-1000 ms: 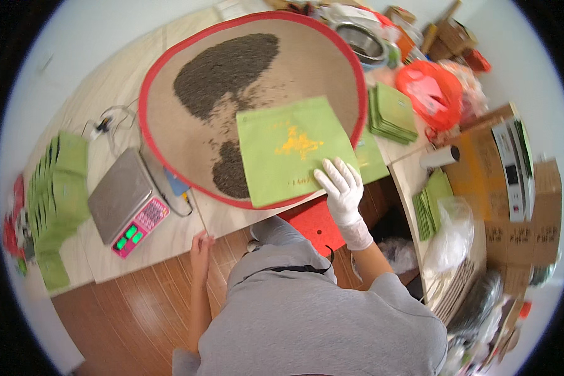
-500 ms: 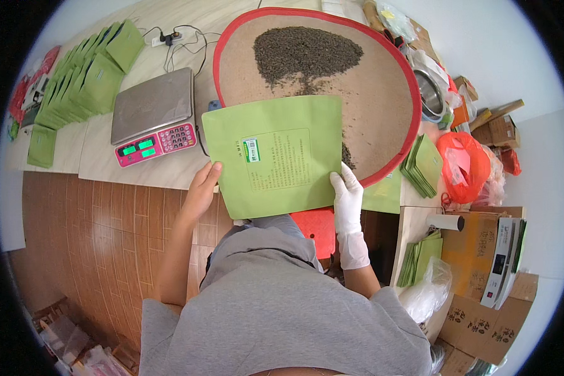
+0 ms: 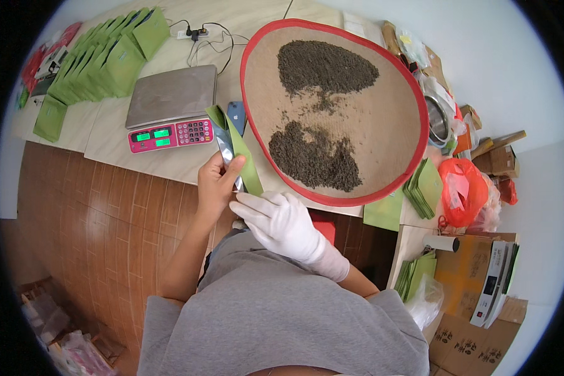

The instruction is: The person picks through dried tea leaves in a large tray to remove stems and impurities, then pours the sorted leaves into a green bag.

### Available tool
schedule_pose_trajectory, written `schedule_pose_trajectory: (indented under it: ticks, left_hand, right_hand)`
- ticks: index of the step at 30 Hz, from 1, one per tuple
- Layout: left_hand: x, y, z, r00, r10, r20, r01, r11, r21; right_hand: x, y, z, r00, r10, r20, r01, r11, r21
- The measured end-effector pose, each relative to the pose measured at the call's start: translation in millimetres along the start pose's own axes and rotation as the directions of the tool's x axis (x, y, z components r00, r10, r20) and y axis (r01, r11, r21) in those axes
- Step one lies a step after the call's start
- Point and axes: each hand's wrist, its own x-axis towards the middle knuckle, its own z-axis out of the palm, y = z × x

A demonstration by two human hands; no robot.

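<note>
Green pouch (image 3: 249,169) parted by hand beside a lit scale (image 3: 169,136)

A bare left hand (image 3: 218,183) grasps the green pouch between thumb and fingers, close to a strip of silver lining (image 3: 225,149), as a white-gloved right hand (image 3: 282,225) meets the pouch's near end. The glove's fingers bend toward it; whether they pinch the edge or merely rest there cannot be told from this angle. The pouch is held up, seen nearly edge-on, at the front of a pale worktop (image 3: 109,119), between the scale and a round tray (image 3: 391,122) rimmed in red.

With silver showing between green walls, the step in hand appears to be the opening of the pouch. The gap looks narrow, and the next move would seem to call for a firm hold from the left hand while the gloved fingers spread the walls, so that the mouth stands wide. The thin lining could well cling together or fold back.

A dark blue phone (image 3: 236,116) lies between scale and tray. On the tray, dark loose material sits in two heaps, a far one (image 3: 323,66) and a near one (image 3: 313,156), the latter close to the hands. Filled-looking pouches (image 3: 106,66) line the worktop at left; a flat stack (image 3: 423,188) lies to the tray's right.
</note>
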Motion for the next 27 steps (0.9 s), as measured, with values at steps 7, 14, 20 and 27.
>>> schedule_pose_trajectory:
  ticks: [7, 14, 20, 27]
  left_hand:
    - [-16.2, 31.2, -14.0, 0.946, 0.232, 0.228, -0.313, 0.84, 0.443]
    - [-21.8, 32.3, 15.5, 0.686, 0.279, 0.672, -0.598, 0.742, 0.303]
    - [-37.0, 30.1, 56.2, 0.54, 0.376, 0.753, -0.739, 0.64, 0.211]
    - [-56.2, -14.1, 81.4, 0.43, 0.357, 0.829, -0.813, 0.553, 0.183]
  right_hand:
    - [2.5, 20.8, 21.1, 0.902, 0.419, -0.106, -0.432, 0.86, -0.273]
    - [-15.4, 42.9, 40.2, 0.793, 0.606, 0.057, -0.362, 0.393, 0.845]
    - [1.7, 72.5, 17.3, 0.646, 0.758, 0.096, -0.234, 0.077, 0.969]
    - [19.7, 105.0, 7.5, 0.589, 0.805, 0.075, -0.147, 0.016, 0.989]
